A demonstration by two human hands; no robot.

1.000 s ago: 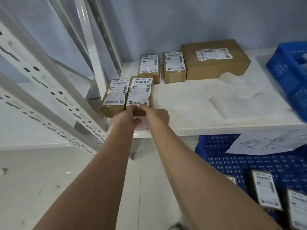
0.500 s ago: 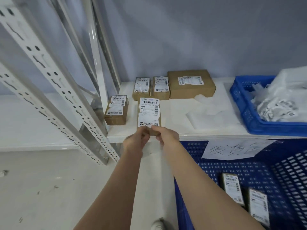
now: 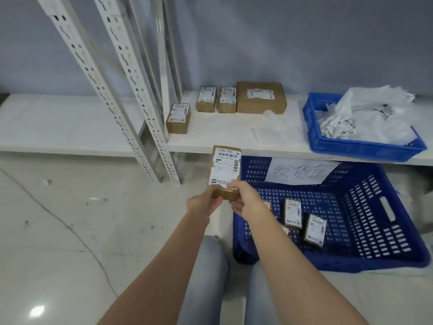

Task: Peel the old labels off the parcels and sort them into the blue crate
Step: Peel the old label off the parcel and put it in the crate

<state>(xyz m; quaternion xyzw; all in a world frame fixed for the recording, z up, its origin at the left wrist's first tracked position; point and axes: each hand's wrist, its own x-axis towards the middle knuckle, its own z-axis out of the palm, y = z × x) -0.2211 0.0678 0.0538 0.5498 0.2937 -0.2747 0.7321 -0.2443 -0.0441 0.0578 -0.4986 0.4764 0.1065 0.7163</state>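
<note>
I hold a small brown parcel point(image 3: 226, 171) with a white label in the air in front of the shelf edge. My left hand point(image 3: 203, 202) grips its near left end. My right hand point(image 3: 243, 198) grips its near right end, with the thumb on the label's bottom edge. The large blue crate point(image 3: 365, 231) stands on the floor to the right, under the shelf, with several labelled parcels point(image 3: 315, 229) inside. On the white shelf point(image 3: 222, 139) lie three small labelled parcels point(image 3: 179, 118) and one bigger box point(image 3: 261, 97).
A smaller blue crate point(image 3: 351, 146) full of white peeled labels and wrappings sits on the shelf at the right. Perforated white rack posts point(image 3: 131, 95) stand at the left. A handwritten paper sign point(image 3: 300, 171) hangs on the large crate's back wall. My knees show below.
Both hands took one parcel from the shelf's front left and drew it off the shelf toward me. The view has pulled back and down, so both crates are now in sight.
</note>
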